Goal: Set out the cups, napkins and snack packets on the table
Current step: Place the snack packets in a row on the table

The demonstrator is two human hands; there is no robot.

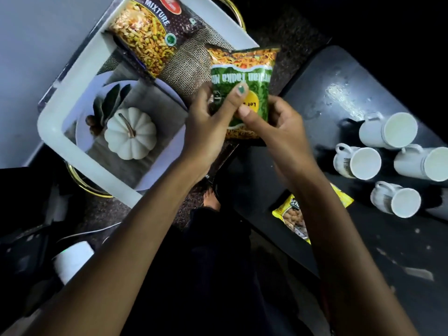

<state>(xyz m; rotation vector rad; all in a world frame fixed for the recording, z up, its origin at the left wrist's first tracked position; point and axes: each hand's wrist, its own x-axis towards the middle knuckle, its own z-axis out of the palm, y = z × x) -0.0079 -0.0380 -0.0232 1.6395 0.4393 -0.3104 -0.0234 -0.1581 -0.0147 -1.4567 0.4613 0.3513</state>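
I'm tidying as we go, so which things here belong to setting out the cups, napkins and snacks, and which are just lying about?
For the job:
- green snack packet, held by left hand and right hand
- brown mixture packet on the tray
- yellow packet on the dark table
- four white cups

Lying about:
- white tray
- white roll, lower left; possibly napkin paper, cannot tell

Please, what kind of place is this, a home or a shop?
Probably a home room readied for guests: a dark table with four white cups, snack packets, and a printed tray picturing a pumpkin.
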